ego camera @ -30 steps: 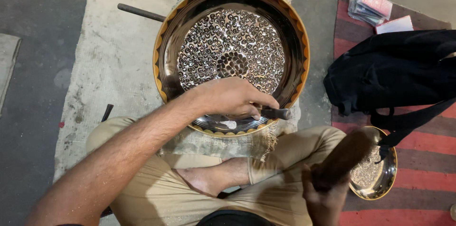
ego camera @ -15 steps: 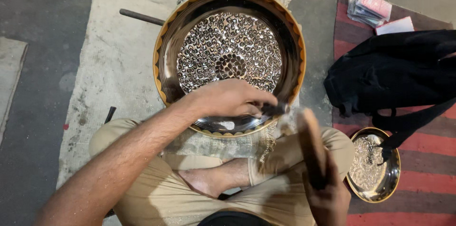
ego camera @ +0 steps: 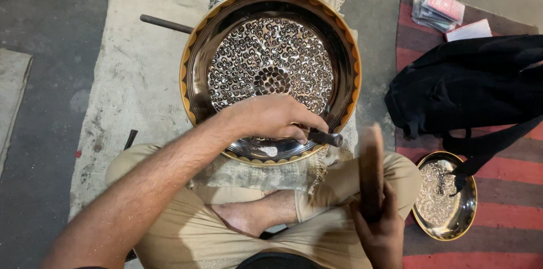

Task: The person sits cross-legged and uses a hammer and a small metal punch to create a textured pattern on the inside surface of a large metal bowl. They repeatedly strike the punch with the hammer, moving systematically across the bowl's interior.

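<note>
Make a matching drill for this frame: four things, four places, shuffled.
Things:
1 big engraved tray
2 small bowl
3 black bag
4 wooden mallet

Places:
A in the right hand
B on the burlap mat, under the left hand
C on the striped rug, near the right knee
D on the rug, above the small bowl

Pairs: 1-B, 2-C, 3-D, 4-A

Glossy engraved metal plate (ego camera: 270, 74) with brass-coloured rim at centre, resting on rough matt burlap cloth (ego camera: 133, 82); smaller shiny metal bowl (ego camera: 444, 195) at lower right; matt black fabric bag (ego camera: 469, 85); dull wooden mallet (ego camera: 370, 170).
</note>
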The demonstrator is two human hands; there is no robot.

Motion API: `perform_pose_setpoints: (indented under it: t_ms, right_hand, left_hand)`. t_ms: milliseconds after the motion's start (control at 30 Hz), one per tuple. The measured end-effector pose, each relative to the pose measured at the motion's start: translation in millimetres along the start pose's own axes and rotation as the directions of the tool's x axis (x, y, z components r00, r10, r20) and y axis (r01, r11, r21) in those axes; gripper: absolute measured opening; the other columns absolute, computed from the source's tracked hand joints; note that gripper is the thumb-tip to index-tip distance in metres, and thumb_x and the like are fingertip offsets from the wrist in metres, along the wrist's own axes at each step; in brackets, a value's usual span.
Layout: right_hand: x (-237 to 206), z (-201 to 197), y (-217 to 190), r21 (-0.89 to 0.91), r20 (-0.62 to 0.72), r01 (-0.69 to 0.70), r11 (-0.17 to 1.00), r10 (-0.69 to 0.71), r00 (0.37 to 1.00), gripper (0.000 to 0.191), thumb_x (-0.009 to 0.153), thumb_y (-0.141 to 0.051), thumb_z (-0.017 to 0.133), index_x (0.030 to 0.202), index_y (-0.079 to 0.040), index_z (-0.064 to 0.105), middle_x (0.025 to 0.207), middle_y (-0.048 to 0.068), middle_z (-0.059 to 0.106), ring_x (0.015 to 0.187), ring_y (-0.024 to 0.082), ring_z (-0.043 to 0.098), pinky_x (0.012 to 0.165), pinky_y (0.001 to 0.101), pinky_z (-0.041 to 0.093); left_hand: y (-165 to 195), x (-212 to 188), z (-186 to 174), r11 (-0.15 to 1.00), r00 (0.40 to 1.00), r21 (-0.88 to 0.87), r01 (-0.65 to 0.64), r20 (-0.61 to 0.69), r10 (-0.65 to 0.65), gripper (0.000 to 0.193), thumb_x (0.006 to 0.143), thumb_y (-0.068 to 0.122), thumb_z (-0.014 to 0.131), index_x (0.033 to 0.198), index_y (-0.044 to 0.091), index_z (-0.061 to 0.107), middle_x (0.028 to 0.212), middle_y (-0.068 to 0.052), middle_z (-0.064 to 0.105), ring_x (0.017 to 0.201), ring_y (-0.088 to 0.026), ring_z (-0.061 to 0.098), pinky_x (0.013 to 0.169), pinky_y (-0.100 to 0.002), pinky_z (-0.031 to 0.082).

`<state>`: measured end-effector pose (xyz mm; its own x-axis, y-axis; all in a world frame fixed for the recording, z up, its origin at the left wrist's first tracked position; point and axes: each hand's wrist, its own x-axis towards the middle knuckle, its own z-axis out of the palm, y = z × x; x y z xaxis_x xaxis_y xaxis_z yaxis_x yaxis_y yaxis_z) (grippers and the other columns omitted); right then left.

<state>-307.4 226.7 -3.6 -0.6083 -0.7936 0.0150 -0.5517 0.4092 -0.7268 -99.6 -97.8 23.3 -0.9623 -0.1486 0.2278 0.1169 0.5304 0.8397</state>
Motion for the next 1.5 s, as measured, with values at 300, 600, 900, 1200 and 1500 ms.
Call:
perform_pose_setpoints:
  t_ms: [300, 600, 900, 1200, 1500]
  right_hand:
    - [7, 9, 3, -0.145, -0.029, 0.112, 0.983, -0.117, 0.993, 0.073, 0.080, 0.000, 0.086, 0.141, -0.008, 0.046, 0.100, 0.007, 0.069, 0.089, 0.016, 0.069, 0.083, 0.0287, 0.055]
    - [8, 13, -4, 0.083, -0.075, 0.160, 0.984, -0.153, 0.985, 0.075, 0.085, -0.014, 0.085, 0.148, -0.013, 0.044, 0.102, 0.013, 0.069, 0.083, 0.027, 0.070, 0.077, 0.0349, 0.054]
    - [3, 15, 2, -0.271, -0.064, 0.121, 0.955, -0.144, 0.988, 0.076, 0.080, -0.011, 0.086, 0.146, -0.012, 0.048, 0.102, 0.019, 0.069, 0.083, 0.038, 0.067, 0.072, 0.0393, 0.052]
    - [4, 17, -10, 0.107, -0.095, 0.178, 0.978, -0.168, 0.981, 0.077, 0.086, -0.007, 0.080, 0.152, -0.008, 0.042, 0.114, 0.019, 0.067, 0.099, 0.025, 0.073, 0.085, 0.0330, 0.054]
    - [-1, 9, -5, -0.273, -0.106, 0.185, 0.944, -0.220, 0.970, 0.063, 0.083, -0.011, 0.081, 0.139, -0.001, 0.056, 0.101, 0.015, 0.074, 0.089, 0.014, 0.070, 0.081, 0.0288, 0.056]
  left_hand:
    - [-4, 1, 2, 0.999, 1.000, 0.022, 0.026, 0.002, -0.026, 0.044, 0.086, 0.024, 0.076, 0.129, 0.024, 0.067, 0.103, -0.007, 0.078, 0.093, -0.029, 0.075, 0.082, -0.045, 0.056]
    - [-6, 0, 2, 0.999, 0.999, 0.029, 0.034, 0.011, -0.034, 0.043, 0.086, 0.023, 0.075, 0.128, 0.024, 0.067, 0.103, -0.008, 0.078, 0.094, -0.031, 0.074, 0.081, -0.046, 0.055]
    - [-8, -2, 1, 1.000, 1.000, -0.005, 0.027, 0.016, -0.027, 0.042, 0.087, 0.019, 0.073, 0.128, 0.023, 0.067, 0.105, -0.004, 0.080, 0.097, -0.026, 0.076, 0.084, -0.043, 0.056]
    - [-12, -2, 4, 0.998, 0.997, 0.006, 0.070, 0.026, -0.070, 0.043, 0.086, 0.023, 0.074, 0.129, 0.027, 0.068, 0.110, -0.001, 0.078, 0.096, -0.024, 0.076, 0.084, -0.042, 0.058]
    - [-11, -4, 2, 0.998, 0.998, 0.028, 0.053, 0.023, -0.053, 0.044, 0.087, 0.025, 0.075, 0.130, 0.028, 0.068, 0.113, -0.002, 0.078, 0.099, -0.027, 0.075, 0.086, -0.043, 0.057]
